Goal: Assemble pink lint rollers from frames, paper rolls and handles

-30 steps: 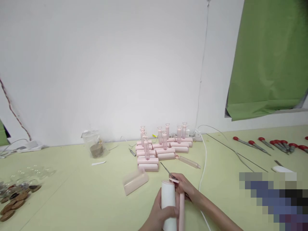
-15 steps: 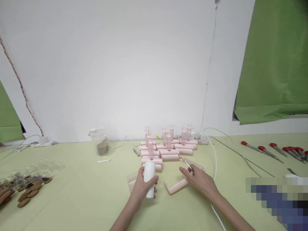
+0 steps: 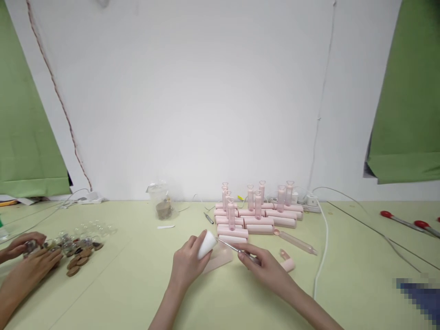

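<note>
My left hand [image 3: 188,260] is wrapped round a white paper roll [image 3: 207,244], which it holds tilted above the table. Pinched in my right hand [image 3: 259,263] is a slim pointed metal tool [image 3: 227,244]; its tip meets the end of the roll or lies right at it. Under the roll lies a flat pale pink piece [image 3: 222,259]. Just behind my right hand, partly covered by it, is a curved pink handle part [image 3: 288,264]. A clear pink tube with a rounded end [image 3: 296,242] lies farther back.
Several pink lint rollers [image 3: 259,224] stand grouped toward the wall. A white cable [image 3: 322,252] runs down on the right, near red-handled tools [image 3: 405,220]. To the left, another person's hands [image 3: 32,263] handle glass domes beside wooden discs [image 3: 77,263]. A plastic bag [image 3: 161,201] sits behind.
My right hand has left the pink handle part and brought the metal tool to the roll. The roll has gone from upright to tilted. The view has turned left, showing another person's hands.
</note>
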Tool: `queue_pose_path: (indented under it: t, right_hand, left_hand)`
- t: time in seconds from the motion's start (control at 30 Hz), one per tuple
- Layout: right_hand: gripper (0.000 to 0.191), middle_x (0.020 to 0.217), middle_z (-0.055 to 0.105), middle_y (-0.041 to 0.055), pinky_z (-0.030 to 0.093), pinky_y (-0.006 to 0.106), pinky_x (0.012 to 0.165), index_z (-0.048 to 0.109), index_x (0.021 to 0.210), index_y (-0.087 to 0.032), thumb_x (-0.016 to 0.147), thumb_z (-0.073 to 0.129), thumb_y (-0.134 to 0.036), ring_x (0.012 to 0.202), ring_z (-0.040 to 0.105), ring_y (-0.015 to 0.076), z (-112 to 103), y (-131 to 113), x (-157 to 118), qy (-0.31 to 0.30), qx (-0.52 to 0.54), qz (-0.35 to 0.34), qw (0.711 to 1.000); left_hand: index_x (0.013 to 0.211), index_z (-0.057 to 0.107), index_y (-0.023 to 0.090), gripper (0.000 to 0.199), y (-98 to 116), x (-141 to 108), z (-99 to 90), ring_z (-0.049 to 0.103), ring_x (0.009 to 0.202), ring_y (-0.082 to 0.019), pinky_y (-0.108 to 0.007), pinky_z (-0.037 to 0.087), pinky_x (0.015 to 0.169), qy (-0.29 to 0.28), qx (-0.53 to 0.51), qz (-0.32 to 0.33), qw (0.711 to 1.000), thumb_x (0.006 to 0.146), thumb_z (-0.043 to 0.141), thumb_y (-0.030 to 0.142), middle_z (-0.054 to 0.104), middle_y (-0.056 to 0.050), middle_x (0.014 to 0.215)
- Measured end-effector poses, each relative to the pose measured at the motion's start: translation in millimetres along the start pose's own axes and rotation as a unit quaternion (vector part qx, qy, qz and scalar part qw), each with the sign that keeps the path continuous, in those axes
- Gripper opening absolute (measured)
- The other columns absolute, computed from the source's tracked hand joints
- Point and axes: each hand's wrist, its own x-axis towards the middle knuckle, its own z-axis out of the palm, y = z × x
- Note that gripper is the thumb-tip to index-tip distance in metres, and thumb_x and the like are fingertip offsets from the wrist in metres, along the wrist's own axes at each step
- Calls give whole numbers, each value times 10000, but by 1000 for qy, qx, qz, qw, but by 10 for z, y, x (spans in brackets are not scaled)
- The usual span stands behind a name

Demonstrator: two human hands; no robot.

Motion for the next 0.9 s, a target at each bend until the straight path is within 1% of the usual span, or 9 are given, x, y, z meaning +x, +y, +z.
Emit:
queue_pose_path:
  t: [0.1,0.2,0.27,0.43,0.47,0.67,0.73,0.83,0.9]
  right_hand:
    - [359,893,651,25,444,290,666,592,1070,-259,817,405,-433,787,572,211,78,42,-55,-5,0,14,1000]
    - [380,1012,637,36,449,287,722,586,1091,-246,820,400,-437,895,562,227,74,84,-72,-3,21,8,1000]
    - [398,1035,631,36,446,288,763,570,1118,-241,825,390,-442,941,551,229,63,88,-74,-2,34,3,999]
    - [429,865,677,30,457,322,767,556,1141,-224,817,399,-456,879,578,238,58,71,-84,6,19,16,1000]
    - [425,858,679,27,458,326,765,559,1138,-227,816,401,-455,869,583,240,58,70,-85,7,19,16,1000]
    - [376,993,658,18,445,316,788,581,1108,-250,827,399,-419,929,571,243,80,106,-73,-6,43,-5,999]
    - [382,986,660,35,442,320,784,598,1087,-220,826,395,-410,931,571,248,113,145,-64,-17,37,7,999]
    - [389,971,662,58,443,325,762,633,1022,-181,817,392,-407,895,580,254,172,215,-52,-27,23,37,999]
    - [386,922,668,58,447,309,730,642,979,-175,809,391,-413,847,588,240,188,248,-45,-14,18,54,998]
  left_hand:
    - [1198,427,273,420,15,-23,33,600,749,-175,-206,385,524,-17,12,9,1000,781,450,322,602,-29,882]
    - [1194,429,280,415,12,-31,39,601,732,-168,-205,384,525,-24,23,8,999,781,447,321,605,-27,882]
    - [1197,419,287,423,5,-36,44,601,727,-163,-201,383,519,-21,27,7,999,777,450,319,604,-19,879]
    - [1194,413,279,432,5,-44,81,600,702,-152,-208,383,500,-7,32,23,999,767,469,314,601,4,856]
    - [1192,415,278,431,7,-45,89,599,695,-150,-209,381,496,-5,34,26,999,766,471,310,601,7,853]
    - [1182,434,275,428,0,-53,95,592,697,-153,-221,364,481,-4,70,43,997,756,466,272,605,1,862]
    - [1174,446,277,428,-6,-55,77,590,710,-161,-227,359,481,-14,86,49,995,747,466,253,606,-2,862]
    - [1167,454,289,421,-5,-48,36,588,702,-159,-227,352,484,-27,85,35,995,747,473,275,606,3,850]
    - [1166,451,301,412,1,-40,9,587,700,-153,-222,341,477,-33,78,17,996,754,468,292,604,9,845]
